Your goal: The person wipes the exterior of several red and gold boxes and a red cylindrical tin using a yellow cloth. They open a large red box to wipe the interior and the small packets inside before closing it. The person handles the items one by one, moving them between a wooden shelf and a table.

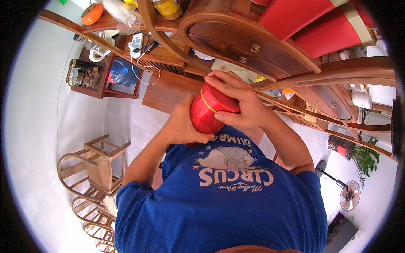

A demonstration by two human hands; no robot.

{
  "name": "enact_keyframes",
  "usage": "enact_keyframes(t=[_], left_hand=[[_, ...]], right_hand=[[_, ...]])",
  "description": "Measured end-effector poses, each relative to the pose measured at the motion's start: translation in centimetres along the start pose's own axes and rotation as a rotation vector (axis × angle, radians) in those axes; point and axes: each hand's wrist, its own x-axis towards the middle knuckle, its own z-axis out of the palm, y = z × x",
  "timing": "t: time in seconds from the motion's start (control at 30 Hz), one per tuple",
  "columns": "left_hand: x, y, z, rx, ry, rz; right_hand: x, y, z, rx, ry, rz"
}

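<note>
A red cylindrical canister [207,115] with a gold band near its lid is held between both hands in front of the chest, tilted. My left hand [183,121] wraps around the body of the canister from the side, its thumb along the bottom end. My right hand [240,98] grips the red lid [223,99], fingers over the top and thumb at the rim. The lid sits on the canister; its contents are hidden. Behind the canister stands a wooden shelf cabinet with an oval drawer front [234,44].
Large red boxes [332,34] stand on the cabinet at the upper right. A power strip [136,44] with a white cable lies at the upper left, above a blue water bottle [123,72]. Wooden chairs [98,167] line the left wall; a standing fan [349,196] is at the right.
</note>
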Motion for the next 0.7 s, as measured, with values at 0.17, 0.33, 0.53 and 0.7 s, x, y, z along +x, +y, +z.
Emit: enact_keyframes(t=[0.17,0.33,0.53,0.7], left_hand=[[0.3,-1.0,-0.4,-0.058,-0.006,0.018],[1.4,-1.5,-1.4,-0.205,-0.051,0.0],[0.9,-0.6,-2.9,-0.706,-0.067,0.019],[-0.4,-2.9,-1.8,-0.953,0.055,-0.048]], right_hand=[[0.3,0.7,1.2,0.119,0.06,0.122],[1.1,3.7,1.5,0.573,0.141,0.158],[0.2,6.0,5.3,1.291,0.282,0.317],[-2.7,6.9,10.6,1.047,0.161,0.685]])
